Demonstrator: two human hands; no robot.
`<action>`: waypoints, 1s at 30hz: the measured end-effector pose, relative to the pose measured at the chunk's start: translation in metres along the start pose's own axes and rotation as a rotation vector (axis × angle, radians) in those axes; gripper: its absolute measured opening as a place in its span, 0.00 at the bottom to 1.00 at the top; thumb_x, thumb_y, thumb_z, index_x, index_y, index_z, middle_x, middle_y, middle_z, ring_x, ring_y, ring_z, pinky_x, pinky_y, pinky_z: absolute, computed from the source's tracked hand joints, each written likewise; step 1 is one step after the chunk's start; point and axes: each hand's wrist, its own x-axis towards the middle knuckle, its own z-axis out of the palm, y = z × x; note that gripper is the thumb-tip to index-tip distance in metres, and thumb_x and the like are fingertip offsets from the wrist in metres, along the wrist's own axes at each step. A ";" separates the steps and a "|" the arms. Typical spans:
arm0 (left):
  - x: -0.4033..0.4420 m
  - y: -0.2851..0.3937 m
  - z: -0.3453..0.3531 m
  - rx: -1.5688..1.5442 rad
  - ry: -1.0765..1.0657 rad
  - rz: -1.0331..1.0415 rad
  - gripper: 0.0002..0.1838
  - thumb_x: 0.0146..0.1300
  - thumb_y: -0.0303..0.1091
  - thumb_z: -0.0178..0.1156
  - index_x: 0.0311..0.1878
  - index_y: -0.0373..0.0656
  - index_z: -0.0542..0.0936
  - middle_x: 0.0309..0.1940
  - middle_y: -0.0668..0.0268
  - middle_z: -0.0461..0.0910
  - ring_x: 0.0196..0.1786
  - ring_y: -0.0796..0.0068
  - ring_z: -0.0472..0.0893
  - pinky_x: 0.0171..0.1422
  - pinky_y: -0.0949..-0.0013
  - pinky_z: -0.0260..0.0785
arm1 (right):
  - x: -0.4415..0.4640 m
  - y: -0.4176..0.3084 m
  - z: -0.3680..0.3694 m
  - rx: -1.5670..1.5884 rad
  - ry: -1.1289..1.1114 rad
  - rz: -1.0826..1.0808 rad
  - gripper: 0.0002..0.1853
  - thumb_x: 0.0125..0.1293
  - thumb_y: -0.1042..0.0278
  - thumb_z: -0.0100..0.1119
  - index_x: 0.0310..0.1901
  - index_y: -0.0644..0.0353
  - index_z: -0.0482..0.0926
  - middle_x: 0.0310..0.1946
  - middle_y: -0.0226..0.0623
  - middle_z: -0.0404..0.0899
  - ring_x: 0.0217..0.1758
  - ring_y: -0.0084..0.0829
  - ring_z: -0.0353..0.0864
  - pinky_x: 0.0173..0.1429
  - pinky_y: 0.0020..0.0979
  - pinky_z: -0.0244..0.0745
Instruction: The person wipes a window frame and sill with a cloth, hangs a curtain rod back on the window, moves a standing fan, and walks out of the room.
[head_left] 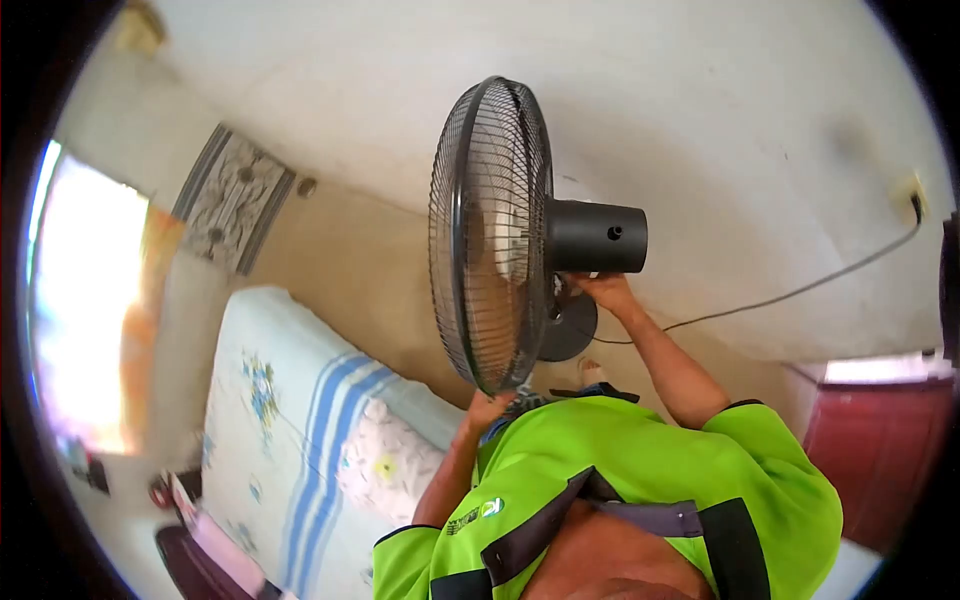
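Observation:
A black standing fan point(492, 240) is upright in front of me, its round wire grille facing left. Its cylindrical motor housing point(598, 237) points right, and the round base point(570, 330) is on the floor beneath. My right hand point(603, 288) is closed at the fan's neck, just under the motor housing, with part of its fingers hidden. Down at the lower rim of the grille, my left hand point(490, 408) grips the edge, its fingers partly covered by the cage.
A black cord point(800, 290) runs from the fan to a wall socket point(910, 195) at right. To the left is a bed point(270, 400) with a floral pillow point(385, 460). A patterned mat point(235, 200) lies beyond it, and a dark red cabinet-like piece point(880, 450) stands at lower right.

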 end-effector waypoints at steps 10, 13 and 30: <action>-0.074 0.027 0.034 -0.991 1.099 -0.207 0.16 0.60 0.30 0.60 0.52 0.39 0.77 0.39 0.65 0.80 0.35 0.79 0.80 0.31 0.69 0.76 | 0.016 0.037 0.021 -0.698 0.101 -0.351 0.28 0.64 0.46 0.63 0.61 0.51 0.75 0.60 0.40 0.76 0.64 0.41 0.72 0.69 0.40 0.65; -0.087 0.038 0.024 -0.919 1.288 -0.006 0.15 0.62 0.30 0.60 0.52 0.39 0.78 0.40 0.69 0.79 0.37 0.81 0.76 0.38 0.74 0.72 | 0.024 0.061 0.029 -0.469 0.061 -0.211 0.28 0.65 0.47 0.63 0.62 0.55 0.75 0.60 0.40 0.77 0.63 0.38 0.74 0.68 0.36 0.66; -0.076 0.103 -0.012 -0.759 1.310 0.280 0.21 0.63 0.24 0.60 0.60 0.37 0.74 0.47 0.70 0.79 0.47 0.81 0.75 0.53 0.76 0.68 | 0.035 0.067 0.025 -0.318 0.015 0.218 0.42 0.55 0.63 0.74 0.71 0.57 0.64 0.67 0.38 0.70 0.69 0.33 0.68 0.73 0.33 0.60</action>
